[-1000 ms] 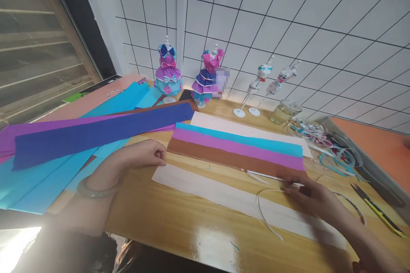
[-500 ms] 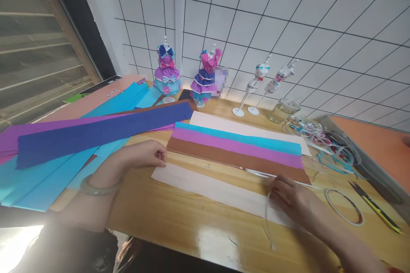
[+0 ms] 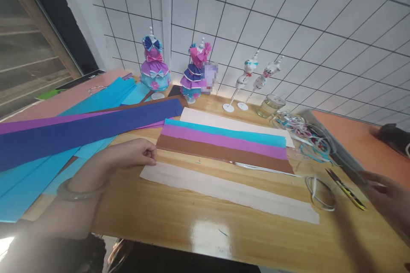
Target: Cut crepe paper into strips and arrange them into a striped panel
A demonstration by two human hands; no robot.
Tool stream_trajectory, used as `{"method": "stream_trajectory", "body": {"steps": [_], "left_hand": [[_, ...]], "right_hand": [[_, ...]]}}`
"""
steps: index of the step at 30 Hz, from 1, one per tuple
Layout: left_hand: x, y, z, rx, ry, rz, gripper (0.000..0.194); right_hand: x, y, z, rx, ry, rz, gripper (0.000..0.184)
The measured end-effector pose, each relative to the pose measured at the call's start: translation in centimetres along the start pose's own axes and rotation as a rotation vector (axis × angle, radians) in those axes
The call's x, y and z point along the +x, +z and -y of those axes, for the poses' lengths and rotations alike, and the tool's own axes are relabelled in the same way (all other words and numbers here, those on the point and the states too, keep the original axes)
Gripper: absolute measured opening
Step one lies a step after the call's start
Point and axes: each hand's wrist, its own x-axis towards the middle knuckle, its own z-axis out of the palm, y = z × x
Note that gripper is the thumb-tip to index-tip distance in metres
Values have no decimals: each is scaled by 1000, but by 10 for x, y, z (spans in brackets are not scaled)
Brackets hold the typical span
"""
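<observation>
My left hand rests on the wooden table with a jade-coloured bangle on its wrist. Its fingers are curled and press on the left end of a long white paper strip. Beyond it lie stacked brown, purple, cyan and white paper strips, with a thin white tape along the brown edge. My right hand is blurred at the right edge, its fingertips close to yellow-and-black snips. A white tape ring lies just left of the snips.
Long dark blue, purple and cyan crepe sheets cover the left of the table. Two dressed mini mannequins and two bare ones stand by the tiled wall. A glass jar, tangled ribbons and an orange sheet sit at right.
My right hand has left the thin tape by the brown strip and swung right toward the snips. The tape ring now lies on the table. My left hand has stayed put.
</observation>
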Motion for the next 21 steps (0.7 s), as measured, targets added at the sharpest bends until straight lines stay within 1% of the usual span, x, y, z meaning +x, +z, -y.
{"method": "stream_trajectory", "body": {"steps": [1, 2, 3, 4, 6, 7, 8, 10, 12, 14, 16, 19, 21], "left_hand": [[0, -1, -1, 0, 6, 1, 17], [-1, -2, -2, 1, 15, -1, 18], [-2, -2, -3, 3, 21, -7, 19], [-2, -3, -4, 3, 19, -18, 21], [-3, -4, -4, -4, -8, -50, 25], [-3, -3, -3, -9, -27, -64, 27], [-4, -3, -3, -13, -46, -73, 29], [-4, -2, -1, -22, -67, -77, 30], [-5, -1, -1, -36, -56, -64, 25], [-6, 0, -2, -58, -32, -46, 21], [-6, -1, -3, -77, -21, -34, 21], [-8, -1, -4, -83, -1, -46, 20], [-9, -2, -4, -90, 15, -56, 19]], "right_hand": [[-8, -3, 12, 51, 131, 21, 26], [-18, -4, 27, 97, 141, -23, 27], [-30, -3, 44, 136, 79, -37, 26], [-43, 0, 62, 190, -28, -1, 26], [-68, 11, 99, 308, -291, 121, 26], [-80, 18, 117, 316, -403, 230, 25], [-90, 24, 135, 325, -503, 297, 23], [-105, 36, 166, 359, -686, 430, 22], [-113, 45, 193, 373, -809, 514, 23], [-116, 53, 211, 370, -878, 559, 23], [-117, 62, 222, 357, -906, 594, 21], [-116, 71, 224, 345, -920, 659, 22], [-117, 72, 222, 336, -891, 684, 23]]}}
